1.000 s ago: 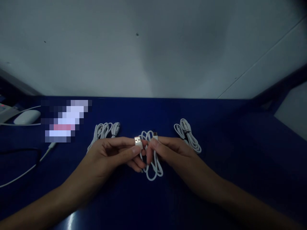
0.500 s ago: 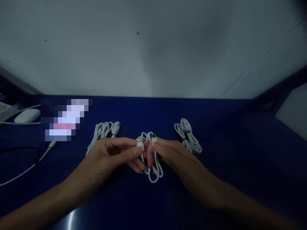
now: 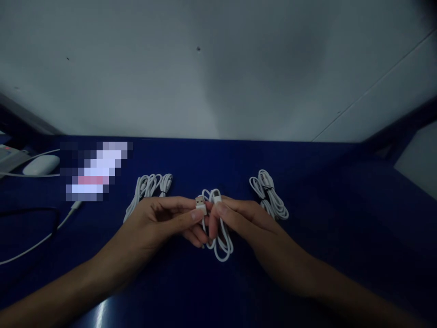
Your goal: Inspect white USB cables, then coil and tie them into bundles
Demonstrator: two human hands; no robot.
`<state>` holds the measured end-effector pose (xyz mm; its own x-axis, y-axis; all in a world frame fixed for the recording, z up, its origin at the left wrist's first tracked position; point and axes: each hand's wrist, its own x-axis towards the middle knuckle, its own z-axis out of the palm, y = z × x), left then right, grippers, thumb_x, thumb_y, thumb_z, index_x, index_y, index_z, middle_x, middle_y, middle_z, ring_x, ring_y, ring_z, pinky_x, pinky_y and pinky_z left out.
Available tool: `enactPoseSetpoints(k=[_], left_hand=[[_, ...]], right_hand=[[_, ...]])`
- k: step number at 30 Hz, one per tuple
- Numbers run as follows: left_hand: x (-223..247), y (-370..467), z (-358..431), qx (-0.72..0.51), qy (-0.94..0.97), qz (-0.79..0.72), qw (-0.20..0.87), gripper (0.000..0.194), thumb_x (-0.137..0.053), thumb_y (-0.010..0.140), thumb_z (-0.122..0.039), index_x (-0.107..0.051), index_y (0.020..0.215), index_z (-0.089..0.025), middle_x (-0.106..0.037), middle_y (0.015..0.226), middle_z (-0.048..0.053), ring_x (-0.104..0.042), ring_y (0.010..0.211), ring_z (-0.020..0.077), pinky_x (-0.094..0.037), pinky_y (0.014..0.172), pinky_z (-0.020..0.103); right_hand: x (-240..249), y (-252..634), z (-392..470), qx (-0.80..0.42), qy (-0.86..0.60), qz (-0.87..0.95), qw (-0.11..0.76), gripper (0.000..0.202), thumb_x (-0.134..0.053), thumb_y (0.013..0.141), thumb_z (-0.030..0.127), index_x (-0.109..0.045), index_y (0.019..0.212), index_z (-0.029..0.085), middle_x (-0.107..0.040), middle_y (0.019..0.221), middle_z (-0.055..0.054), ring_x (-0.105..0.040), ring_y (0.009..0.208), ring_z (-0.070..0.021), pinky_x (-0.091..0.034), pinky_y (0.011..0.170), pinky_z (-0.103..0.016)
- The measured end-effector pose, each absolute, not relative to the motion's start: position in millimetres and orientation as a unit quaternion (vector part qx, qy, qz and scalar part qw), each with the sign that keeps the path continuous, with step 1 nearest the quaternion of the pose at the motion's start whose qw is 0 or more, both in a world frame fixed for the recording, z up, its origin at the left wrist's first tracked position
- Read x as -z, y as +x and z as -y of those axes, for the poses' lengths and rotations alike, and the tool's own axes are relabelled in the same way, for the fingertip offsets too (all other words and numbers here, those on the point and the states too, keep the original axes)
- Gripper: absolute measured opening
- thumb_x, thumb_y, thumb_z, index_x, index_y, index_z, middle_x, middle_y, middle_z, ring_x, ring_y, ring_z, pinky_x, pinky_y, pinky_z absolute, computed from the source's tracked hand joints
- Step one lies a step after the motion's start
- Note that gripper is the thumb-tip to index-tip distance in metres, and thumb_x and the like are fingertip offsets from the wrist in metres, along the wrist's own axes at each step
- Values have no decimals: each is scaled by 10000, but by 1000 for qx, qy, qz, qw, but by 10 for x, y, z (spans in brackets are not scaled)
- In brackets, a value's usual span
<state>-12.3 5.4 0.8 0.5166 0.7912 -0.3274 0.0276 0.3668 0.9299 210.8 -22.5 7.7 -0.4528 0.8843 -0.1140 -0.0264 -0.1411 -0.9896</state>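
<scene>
A coiled white cable is held between my two hands over the blue table. My left hand pinches its USB plug, with the metal end pointing up and away. My right hand grips the cable's smaller connector between thumb and fingers, just right of the USB plug. Loops of the cable hang below the fingers. Beyond my left hand lie bundled white cables, and another tied white bundle rests beyond my right hand.
A pixelated bright device with a white cord plugged in lies at the left. Farther left are a white mouse and a pale box. A grey wall stands behind the table.
The small connector in my right hand has turned and tipped slightly; its end now looks narrower. Both hands keep their hold on the cable, and the view has shifted a little.
</scene>
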Motion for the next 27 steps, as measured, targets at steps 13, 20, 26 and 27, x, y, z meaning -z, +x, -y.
enactPoseSetpoints(k=[13, 20, 26, 27], left_hand=[[17, -135, -54, -268, 489, -404, 725, 228, -786, 1063, -374, -897, 937, -220, -847, 893, 38, -777, 815, 129, -625, 807, 166], [-16, -128, -46, -265, 483, -408, 728, 231, -793, 1057, -388, -904, 959, -210, -847, 906, 59, -784, 826, 152, -635, 799, 192], [18, -135, -49, -271, 486, -404, 726, 216, -797, 1055, -376, -907, 949, -224, -852, 906, 49, -788, 820, 138, -630, 793, 171], [22, -135, -52, -269, 487, -402, 727, 215, -794, 1058, -378, -908, 958, -227, -854, 913, 47, -789, 828, 136, -630, 798, 168]], right_hand=[[-83, 2100, 217, -650, -394, 547, 351, 481, -447, 1203, 422, -688, 832, 233, -694, 973, -27, -639, 983, -199, -479, 990, -356], [-75, 2107, 220, -654, -397, 543, 346, 483, -451, 1192, 470, -689, 847, 231, -700, 992, -41, -649, 1002, -223, -490, 1008, -393], [-84, 2097, 205, -650, -392, 552, 346, 488, -434, 1199, 439, -673, 825, 237, -693, 991, -33, -640, 999, -213, -477, 1009, -383], [-86, 2097, 203, -649, -390, 553, 347, 487, -432, 1201, 432, -675, 826, 237, -692, 985, -30, -638, 990, -209, -479, 1000, -378]])
